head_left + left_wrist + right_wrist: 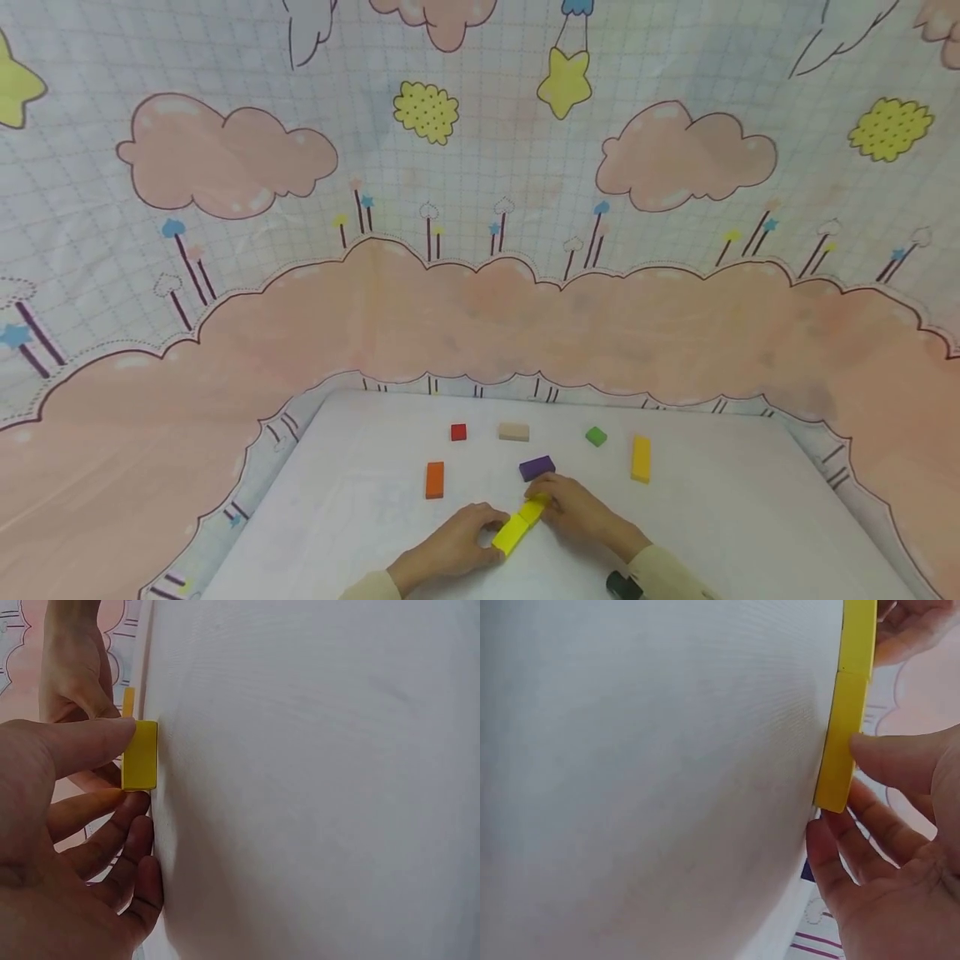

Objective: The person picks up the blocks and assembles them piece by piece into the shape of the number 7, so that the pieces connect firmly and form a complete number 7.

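Observation:
Two yellow blocks lie on the white table in a line, end to end, slanting away to the right in the head view. My left hand (pixel 457 542) pinches the nearer yellow block (pixel 510 535) between thumb and fingers. At the other end, my right hand (pixel 576 510) holds the farther yellow block (pixel 533 509). In the left wrist view the end of the nearer block (pixel 140 756) shows between thumb and index finger. The right wrist view shows the seam where the blocks meet. Just beyond my right fingers lies a purple block (pixel 537 468).
Farther back on the table (pixel 360 467) are a red block (pixel 458 432), a beige block (pixel 513 432) and a green block (pixel 596 436). An orange block (pixel 435 480) lies to the left, an amber-yellow block (pixel 641 459) to the right. A printed cloth (pixel 480 317) hangs behind.

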Demonstrator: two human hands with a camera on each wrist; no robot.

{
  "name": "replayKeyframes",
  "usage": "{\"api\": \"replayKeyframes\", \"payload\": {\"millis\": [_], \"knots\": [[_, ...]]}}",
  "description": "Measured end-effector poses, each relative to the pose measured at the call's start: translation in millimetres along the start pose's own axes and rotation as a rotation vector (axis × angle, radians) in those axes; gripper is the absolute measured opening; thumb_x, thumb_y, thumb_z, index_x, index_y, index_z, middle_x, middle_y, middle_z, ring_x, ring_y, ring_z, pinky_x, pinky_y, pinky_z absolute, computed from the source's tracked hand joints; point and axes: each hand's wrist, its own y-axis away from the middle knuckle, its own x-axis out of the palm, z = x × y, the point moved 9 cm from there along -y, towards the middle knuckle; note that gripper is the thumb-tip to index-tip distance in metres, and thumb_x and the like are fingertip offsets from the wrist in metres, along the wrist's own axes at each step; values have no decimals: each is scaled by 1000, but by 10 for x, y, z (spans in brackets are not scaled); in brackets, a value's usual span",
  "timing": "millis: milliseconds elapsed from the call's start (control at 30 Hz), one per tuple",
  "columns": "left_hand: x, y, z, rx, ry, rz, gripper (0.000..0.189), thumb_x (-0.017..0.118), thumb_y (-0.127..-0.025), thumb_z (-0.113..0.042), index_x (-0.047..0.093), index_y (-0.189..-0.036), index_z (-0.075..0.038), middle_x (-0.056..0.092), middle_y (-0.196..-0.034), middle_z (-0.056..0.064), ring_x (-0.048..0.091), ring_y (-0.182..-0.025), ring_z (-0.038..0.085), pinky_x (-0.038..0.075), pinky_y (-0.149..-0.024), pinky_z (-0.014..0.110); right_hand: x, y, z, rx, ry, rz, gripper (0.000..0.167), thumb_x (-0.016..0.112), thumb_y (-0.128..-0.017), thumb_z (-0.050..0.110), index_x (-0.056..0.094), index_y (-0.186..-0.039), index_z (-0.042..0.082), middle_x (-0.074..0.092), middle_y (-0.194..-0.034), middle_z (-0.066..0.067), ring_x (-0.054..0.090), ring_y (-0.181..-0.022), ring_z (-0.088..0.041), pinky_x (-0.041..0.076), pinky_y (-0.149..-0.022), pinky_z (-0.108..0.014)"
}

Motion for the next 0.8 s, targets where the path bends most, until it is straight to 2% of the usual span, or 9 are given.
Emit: {"api": "replayKeyframes", "payload": {"millis": [167, 367, 567, 800], "knots": [[10, 14, 6, 3, -13, 8, 46, 76, -85, -28, 63, -128, -19, 64, -107, -13, 54, -94, 2, 51, -99, 38, -23, 37, -18, 44, 9, -35, 32, 70, -88, 8, 66, -119, 17, 66, -120, 1, 60, -114, -24, 48, -101, -47], [-13, 6, -8, -2, -20, -4, 45, 76, -85, -28, 64, -128, -20, 64, -107, -13, 54, -94, 2, 50, -99, 39, -128, 105, -53, 87, 45, -119, 32, 71, -86, 12, 66, -118, 12, 65, -113, 0, 61, -107, -23, 50, -99, -47], [-8, 4, -10, -7, -25, -8, 44, 76, -85, -27, 64, -127, -19, 64, -106, -13, 54, -93, 2, 50, -99, 40, -95, 161, -177, 212, -51, -104, 35, 75, -85, 18, 66, -118, 13, 65, -110, 1, 61, -103, -21, 51, -96, -47], [-3, -1, -3, 7, -26, -4, 43, 76, -86, -26, 65, -127, -19, 64, -105, -14, 53, -93, 1, 50, -99, 37, -61, 170, -240, 228, -126, -86, 36, 75, -85, 17, 65, -119, 11, 66, -110, 1, 60, -101, -18, 52, -94, -44]]}}
